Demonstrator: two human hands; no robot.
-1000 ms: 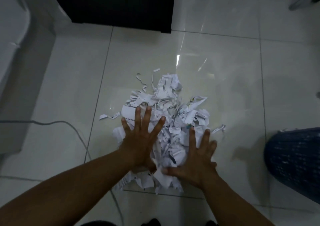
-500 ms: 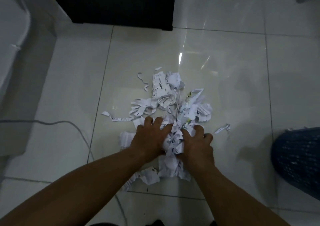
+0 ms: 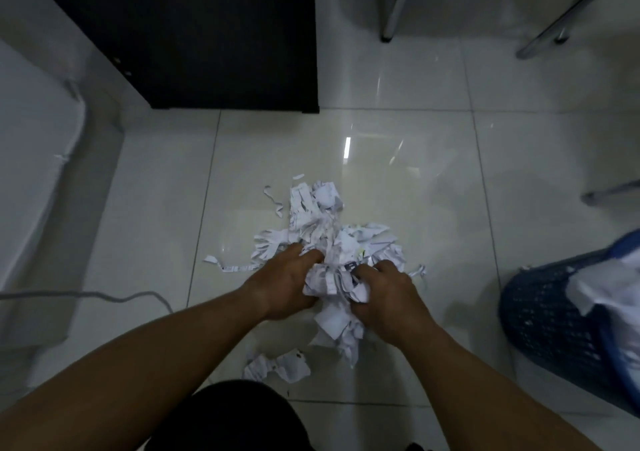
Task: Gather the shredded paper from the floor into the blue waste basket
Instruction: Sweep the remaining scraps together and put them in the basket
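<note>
**Two hands bunching shredded paper on a tiled floor, basket off to the right**

Nearest the camera I saw a patch of dark clothing (image 3: 225,416) at the bottom edge. Two bare forearms reached forward over a pale tiled floor (image 3: 433,180). Just beyond the clothing lay a small cluster of loose scraps (image 3: 277,365), apart from the rest.

Further out, the left hand (image 3: 282,286) and the right hand (image 3: 388,300) faced each other with a clump of the shredded paper (image 3: 330,277) squeezed between them. The fingers of both hands were curled inward and clamped on that clump, and strips hung down below the grip. Beyond the hands, more of the paper lay heaped on the floor, with a few thin strips strayed to the left.

To the right, well apart from the heap, stood the blue waste basket (image 3: 554,322). Its wall was a lattice, and white paper showed at its top. A grey cable (image 3: 114,298) ran across the floor on the left. Farthest off were a black cabinet (image 3: 207,35) and slim metal legs (image 3: 393,7).

I judged the paper to be very light, soft and springy. It would compress easily but shed strips at the edges. The best hold looked to be from both sides and underneath, palms cupped, not a pinch from the top.
</note>
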